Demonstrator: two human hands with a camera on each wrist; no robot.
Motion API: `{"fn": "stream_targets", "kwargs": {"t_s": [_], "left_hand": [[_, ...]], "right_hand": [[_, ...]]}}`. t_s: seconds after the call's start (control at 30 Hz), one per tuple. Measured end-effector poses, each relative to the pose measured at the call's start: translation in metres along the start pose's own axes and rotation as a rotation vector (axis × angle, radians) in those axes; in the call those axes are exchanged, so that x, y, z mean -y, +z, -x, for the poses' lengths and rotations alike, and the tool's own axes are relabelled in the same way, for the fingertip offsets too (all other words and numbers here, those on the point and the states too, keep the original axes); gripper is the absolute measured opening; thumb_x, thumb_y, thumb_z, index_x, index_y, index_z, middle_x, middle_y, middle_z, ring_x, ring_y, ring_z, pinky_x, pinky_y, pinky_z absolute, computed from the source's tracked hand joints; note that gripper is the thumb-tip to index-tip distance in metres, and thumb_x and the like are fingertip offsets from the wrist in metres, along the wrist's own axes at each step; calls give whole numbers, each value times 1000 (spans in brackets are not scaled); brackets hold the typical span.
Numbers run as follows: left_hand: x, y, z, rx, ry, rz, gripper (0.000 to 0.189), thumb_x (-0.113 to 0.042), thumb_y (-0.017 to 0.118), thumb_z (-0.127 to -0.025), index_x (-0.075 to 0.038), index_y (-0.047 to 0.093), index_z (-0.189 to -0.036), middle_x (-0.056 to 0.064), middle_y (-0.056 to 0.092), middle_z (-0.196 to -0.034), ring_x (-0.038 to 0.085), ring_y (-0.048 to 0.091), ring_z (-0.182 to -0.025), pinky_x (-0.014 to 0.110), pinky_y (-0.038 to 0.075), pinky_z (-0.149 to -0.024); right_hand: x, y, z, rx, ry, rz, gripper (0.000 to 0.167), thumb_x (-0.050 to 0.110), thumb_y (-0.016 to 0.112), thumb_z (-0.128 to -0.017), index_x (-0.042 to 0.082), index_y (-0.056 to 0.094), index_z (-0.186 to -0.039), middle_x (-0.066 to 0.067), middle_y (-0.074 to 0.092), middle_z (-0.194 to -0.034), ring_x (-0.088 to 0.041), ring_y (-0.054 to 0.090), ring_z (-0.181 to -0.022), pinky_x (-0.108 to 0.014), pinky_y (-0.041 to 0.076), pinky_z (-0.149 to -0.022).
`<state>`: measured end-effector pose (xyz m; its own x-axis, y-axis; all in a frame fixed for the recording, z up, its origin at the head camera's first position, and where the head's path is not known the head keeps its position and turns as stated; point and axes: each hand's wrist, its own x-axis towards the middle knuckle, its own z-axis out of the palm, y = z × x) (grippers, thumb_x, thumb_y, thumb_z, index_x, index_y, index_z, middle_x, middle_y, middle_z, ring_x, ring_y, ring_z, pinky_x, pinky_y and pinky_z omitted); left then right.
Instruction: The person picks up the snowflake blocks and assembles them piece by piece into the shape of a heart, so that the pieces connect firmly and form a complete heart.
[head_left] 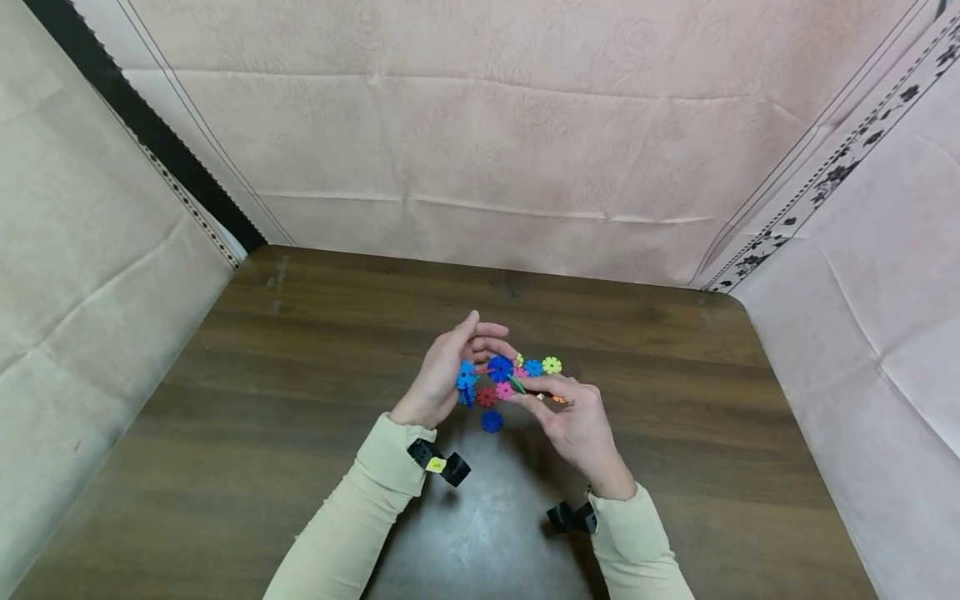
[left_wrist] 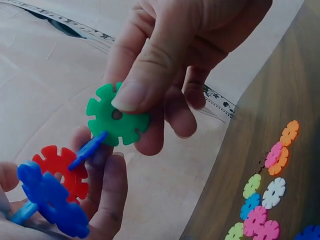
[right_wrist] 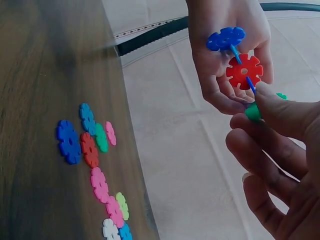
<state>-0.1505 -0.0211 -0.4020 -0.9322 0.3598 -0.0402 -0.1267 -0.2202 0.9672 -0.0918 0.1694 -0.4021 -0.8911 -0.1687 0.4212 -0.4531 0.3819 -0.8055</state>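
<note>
Between both hands is a joined chain of notched, flower-shaped plastic discs. My right hand (head_left: 573,417) pinches the green disc (left_wrist: 102,124) at one end between thumb and fingers. A blue disc (left_wrist: 89,149), seen nearly edge-on, slots into the green one and links it to a red disc (left_wrist: 47,159). Closer to the left palm sits another blue disc (right_wrist: 227,39), with a light blue piece (right_wrist: 235,54) joining it to the red. My left hand (head_left: 437,379) cups the chain, its curled fingers (left_wrist: 112,192) beside the red disc.
On the wooden table (head_left: 337,375) lie several loose discs, among them a dark blue disc (right_wrist: 68,142), a red disc (right_wrist: 90,150), pink discs (left_wrist: 256,220), a white disc (left_wrist: 273,193) and orange discs (left_wrist: 290,133). Cloth walls (head_left: 480,150) enclose the table's back and sides.
</note>
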Motion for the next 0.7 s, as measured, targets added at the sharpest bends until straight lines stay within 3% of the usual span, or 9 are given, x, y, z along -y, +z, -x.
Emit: {"fn": "stream_targets", "kwargs": {"t_s": [0.23, 0.43, 0.57, 0.7], "left_hand": [[5, 7, 3, 34, -55, -105, 48, -47, 46, -100, -9, 64, -123, 8, 67, -115, 29, 61, -106, 45, 47, -94], [13, 14, 6, 54, -104, -96, 48, -47, 49, -99, -4, 63, -113, 16, 64, -89, 31, 63, -76, 41, 57, -74], [15, 16, 6, -32, -77, -78, 44, -43, 52, -99, -2, 65, -109, 12, 61, -81, 19, 60, -65, 31, 56, -62], [14, 18, 6, -184, -24, 83, 38, -35, 47, -103, -2, 63, -114, 9, 59, -83, 18, 60, -71, 31, 56, -72]], "right_hand": [[-24, 0, -3, -72, -56, -69, 27, -2, 76, -80, 8, 76, -105, -2, 73, -99, -17, 68, -84, -26, 56, -74], [-24, -5, -10, -135, -85, -33, 24, 8, 74, -85, 16, 76, -107, 4, 72, -101, -16, 67, -80, -26, 56, -67], [-25, -8, -11, -194, -33, 17, 19, 14, 72, -88, 15, 75, -106, 5, 71, -97, -14, 62, -75, -22, 52, -61], [-24, -8, -10, -223, 60, -21, 16, 22, 71, -90, 17, 73, -105, 5, 70, -91, -16, 57, -71, -24, 46, -55]]}}
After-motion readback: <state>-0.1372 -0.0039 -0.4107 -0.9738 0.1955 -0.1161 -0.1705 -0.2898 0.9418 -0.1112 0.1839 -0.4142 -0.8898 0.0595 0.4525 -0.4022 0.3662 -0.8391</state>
